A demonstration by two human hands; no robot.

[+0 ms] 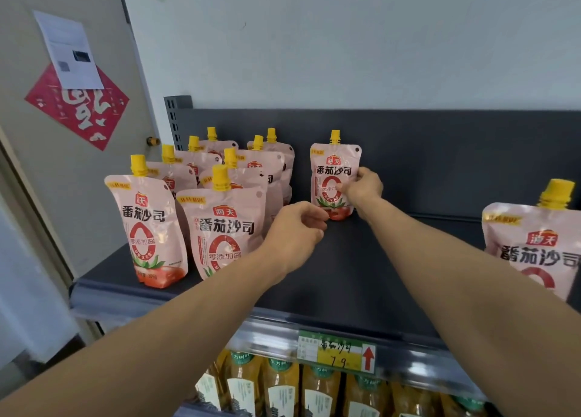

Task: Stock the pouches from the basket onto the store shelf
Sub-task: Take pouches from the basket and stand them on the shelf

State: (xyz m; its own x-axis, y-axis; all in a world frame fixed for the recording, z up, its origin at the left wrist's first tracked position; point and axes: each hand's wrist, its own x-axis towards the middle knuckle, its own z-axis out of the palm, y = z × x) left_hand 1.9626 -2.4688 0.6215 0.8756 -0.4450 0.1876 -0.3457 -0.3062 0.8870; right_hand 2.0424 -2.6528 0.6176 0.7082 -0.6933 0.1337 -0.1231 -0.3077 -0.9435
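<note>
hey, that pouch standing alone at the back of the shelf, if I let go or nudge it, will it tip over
Probably easily. The lone pouch stands tall on a narrow base with a heavy-looking yellow cap on top, so a nudge high up could topple it. Its glossy film looks soft and somewhat slippery. The right hand steadies its side; the left hand is at its base.

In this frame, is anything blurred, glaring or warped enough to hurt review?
Head view: wide-angle bend at the edges, stretching the pouch at far right; mild glare on the front pouches; soft focus overall, the price tag barely legible; the hands at the rear pouch show clearly.
</note>
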